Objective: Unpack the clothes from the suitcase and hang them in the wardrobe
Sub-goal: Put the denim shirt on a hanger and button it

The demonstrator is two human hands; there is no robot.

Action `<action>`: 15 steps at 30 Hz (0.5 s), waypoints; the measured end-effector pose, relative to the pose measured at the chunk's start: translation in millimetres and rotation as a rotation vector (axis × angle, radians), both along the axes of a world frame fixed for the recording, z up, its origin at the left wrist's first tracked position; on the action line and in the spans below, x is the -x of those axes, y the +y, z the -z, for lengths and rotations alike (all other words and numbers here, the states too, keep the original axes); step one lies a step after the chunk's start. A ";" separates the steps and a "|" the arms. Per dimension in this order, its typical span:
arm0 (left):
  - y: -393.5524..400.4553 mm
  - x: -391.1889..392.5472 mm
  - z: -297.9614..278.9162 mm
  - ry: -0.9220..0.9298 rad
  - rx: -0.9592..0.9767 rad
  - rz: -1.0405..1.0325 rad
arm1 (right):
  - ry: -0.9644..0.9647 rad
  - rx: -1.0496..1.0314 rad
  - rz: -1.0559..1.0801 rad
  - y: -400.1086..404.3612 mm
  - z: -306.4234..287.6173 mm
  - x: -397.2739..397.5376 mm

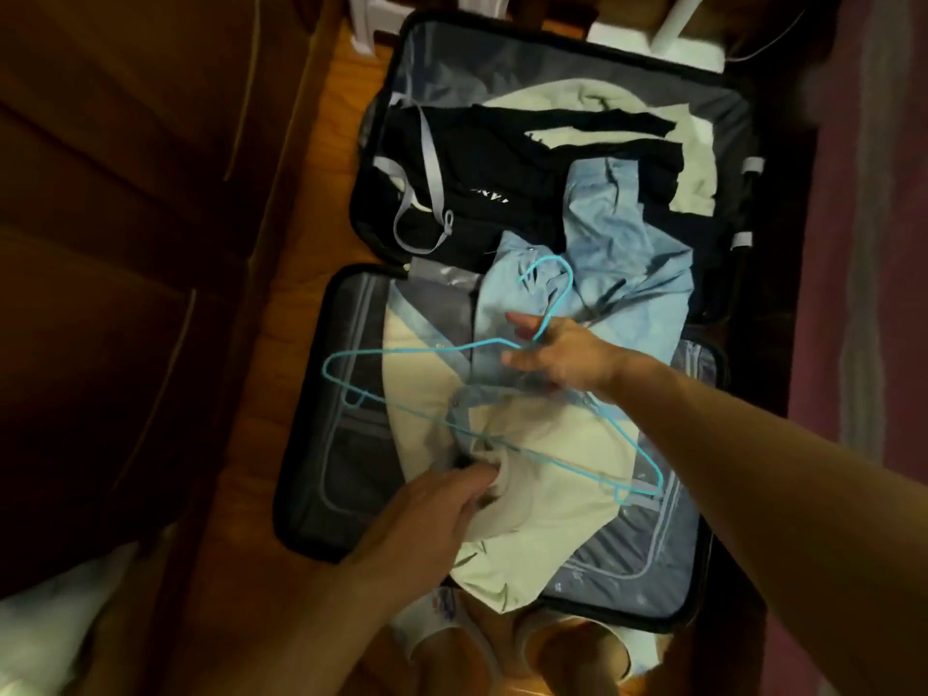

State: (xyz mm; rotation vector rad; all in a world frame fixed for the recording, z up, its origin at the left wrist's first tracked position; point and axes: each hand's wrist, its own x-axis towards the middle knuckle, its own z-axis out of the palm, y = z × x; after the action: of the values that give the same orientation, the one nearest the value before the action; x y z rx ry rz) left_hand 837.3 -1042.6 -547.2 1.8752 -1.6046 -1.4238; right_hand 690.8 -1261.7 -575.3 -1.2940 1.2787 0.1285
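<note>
An open suitcase (311, 409) lies flat on the wooden floor, clothes spread across both halves. A cream garment (562, 474) covers the near half, and my left hand (432, 519) grips a bunched fold of it. My right hand (557, 359) holds a light blue wire hanger (351, 356) by its neck, just above a pale blue shirt (617, 243) that lies across the hinge. Black clothes (482, 163) and another cream piece (693, 158) fill the far half.
A dark wooden wardrobe (125, 218) stands along the left. A purple striped rug or bedcover (863, 293) runs down the right. White furniture legs (366, 22) sit beyond the suitcase. My feet in slippers (452, 640) are at its near edge.
</note>
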 end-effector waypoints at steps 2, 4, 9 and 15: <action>5.9 3.5 -13.0 0.011 0.026 0.012 | 0.105 0.034 -0.219 12.1 5.6 0.6; 12.7 12.6 -28.1 0.063 0.073 0.017 | 0.145 -0.031 -0.258 23.8 3.1 10.0; 24.2 32.9 -75.5 0.043 0.129 0.078 | 0.168 -0.067 -0.491 42.2 -29.2 47.4; 20.0 47.4 -210.7 -0.097 0.281 0.135 | 0.142 -0.096 -0.358 61.7 -157.9 114.6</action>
State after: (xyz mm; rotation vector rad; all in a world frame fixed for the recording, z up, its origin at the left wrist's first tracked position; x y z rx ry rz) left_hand 789.9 -1022.6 -336.5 1.7245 -1.8977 -1.1008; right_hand 576.2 -1200.0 -417.3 -1.4398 1.1330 0.5375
